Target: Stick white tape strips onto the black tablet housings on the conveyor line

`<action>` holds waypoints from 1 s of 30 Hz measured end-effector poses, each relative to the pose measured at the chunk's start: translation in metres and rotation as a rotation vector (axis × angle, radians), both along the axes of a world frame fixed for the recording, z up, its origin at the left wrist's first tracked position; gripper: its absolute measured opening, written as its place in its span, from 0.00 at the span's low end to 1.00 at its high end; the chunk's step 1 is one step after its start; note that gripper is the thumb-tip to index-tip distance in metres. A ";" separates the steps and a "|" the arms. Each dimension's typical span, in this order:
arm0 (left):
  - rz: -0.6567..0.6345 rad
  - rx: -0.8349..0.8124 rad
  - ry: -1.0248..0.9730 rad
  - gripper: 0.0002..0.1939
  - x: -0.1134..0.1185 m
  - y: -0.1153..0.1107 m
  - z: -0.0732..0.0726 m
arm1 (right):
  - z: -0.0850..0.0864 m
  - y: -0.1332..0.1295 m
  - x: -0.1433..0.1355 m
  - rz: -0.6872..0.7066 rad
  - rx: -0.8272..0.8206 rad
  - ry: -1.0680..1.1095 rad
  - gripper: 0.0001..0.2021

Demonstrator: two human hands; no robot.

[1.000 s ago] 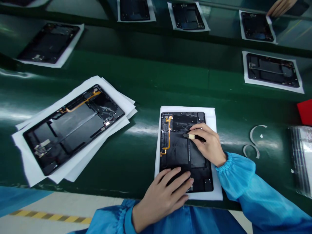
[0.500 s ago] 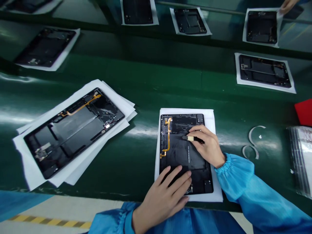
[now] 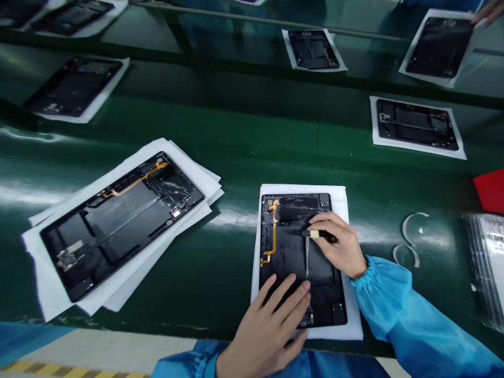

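Observation:
A black tablet housing with an orange flex cable along its left side lies on white paper at the table's front edge. My left hand rests on the housing's lower part, fingers spread, holding nothing. Above the housing's middle, my right hand is closed around a small black tool with a pale yellow band. The tool's dark tip is over the upper end of a grey strip that runs down the housing. Whether the tip touches it, I cannot tell.
Another housing lies on stacked papers at left. Two curved white strips, a red object and clear plastic packs are at right. Several housings lie farther back. At the top right, another person's hand touches a paper.
The view has shifted, so most things sit lower. My right hand and its tool remain over the housing's middle. At the top right, the other person's housing and paper have changed angle.

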State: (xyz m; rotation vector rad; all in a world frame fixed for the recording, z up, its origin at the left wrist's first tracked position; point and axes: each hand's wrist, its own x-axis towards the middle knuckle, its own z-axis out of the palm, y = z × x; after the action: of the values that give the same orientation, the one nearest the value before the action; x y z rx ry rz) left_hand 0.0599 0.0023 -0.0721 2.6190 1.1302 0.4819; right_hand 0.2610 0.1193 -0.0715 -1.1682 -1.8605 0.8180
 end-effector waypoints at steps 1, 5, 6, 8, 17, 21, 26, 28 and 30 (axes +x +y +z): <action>0.001 0.000 -0.002 0.21 0.000 0.000 0.000 | 0.000 0.001 0.000 -0.005 0.003 -0.010 0.10; -0.016 0.006 0.006 0.20 0.000 0.000 -0.001 | -0.001 0.003 -0.002 -0.019 -0.002 -0.054 0.08; -0.019 0.007 0.006 0.20 -0.001 0.001 -0.001 | -0.002 0.003 -0.002 -0.018 -0.002 -0.061 0.07; -0.021 0.006 0.003 0.20 -0.001 0.001 -0.002 | -0.002 0.002 -0.002 -0.013 -0.001 -0.074 0.08; -0.025 0.003 -0.017 0.21 -0.001 0.000 -0.003 | -0.004 0.003 -0.003 0.005 0.017 -0.102 0.11; -0.018 -0.002 -0.022 0.20 0.000 0.000 -0.003 | -0.004 0.003 -0.003 0.002 0.015 -0.108 0.11; -0.011 0.008 -0.023 0.20 0.000 0.000 -0.002 | -0.004 0.002 -0.003 0.002 0.026 -0.115 0.10; -0.013 0.005 -0.017 0.20 0.000 0.000 -0.002 | -0.004 0.002 -0.003 0.003 0.036 -0.113 0.10; -0.013 0.001 -0.012 0.20 0.000 0.000 -0.002 | -0.003 0.002 -0.003 0.003 0.041 -0.110 0.10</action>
State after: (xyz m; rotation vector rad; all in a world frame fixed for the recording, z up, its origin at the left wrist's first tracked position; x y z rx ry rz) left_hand 0.0602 0.0019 -0.0743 2.6191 1.1082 0.4950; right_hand 0.2579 0.1213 -0.0748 -1.2062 -1.9596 0.7267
